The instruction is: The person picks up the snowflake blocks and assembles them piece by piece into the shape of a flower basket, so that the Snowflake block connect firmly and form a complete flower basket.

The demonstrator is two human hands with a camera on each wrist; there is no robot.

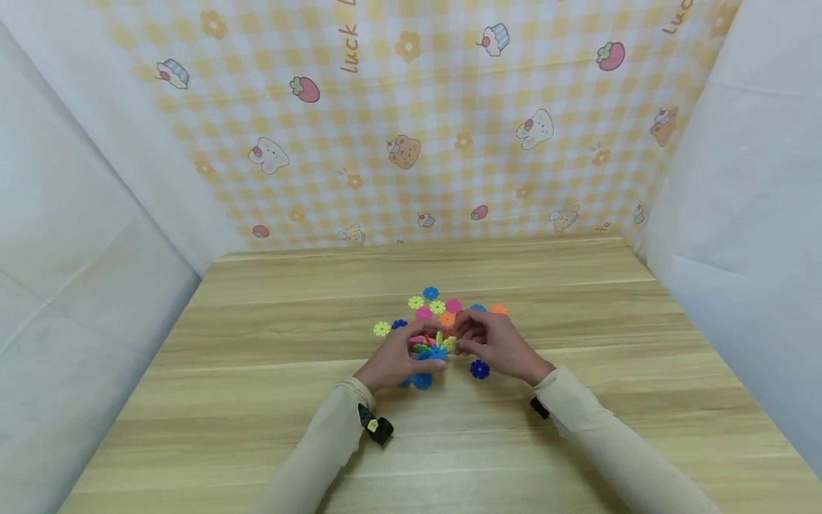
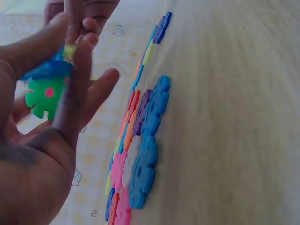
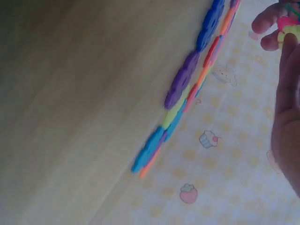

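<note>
My left hand [image 1: 393, 358] grips a cluster of interlocking plastic flower discs [image 1: 437, 353], held above the table. Blue, green, yellow and pink pieces show in it. The left wrist view shows a green disc [image 2: 43, 97] and a blue disc [image 2: 49, 70] between thumb and fingers. Over at the cluster's right side, my right hand [image 1: 501, 346] has thumb and fingertips pinching a yellow disc [image 3: 289, 33], beside a pink one. Part of the cluster is hidden behind the fingers.
Loose flower discs lie flat on the wooden table [image 1: 257, 428] around the hands: a dark blue disc [image 1: 479, 369] by the right hand, a yellow-green disc [image 1: 382, 329] to the left, an orange disc [image 1: 499, 309] behind. A patterned cloth [image 1: 411, 107] hangs at the table's back edge.
</note>
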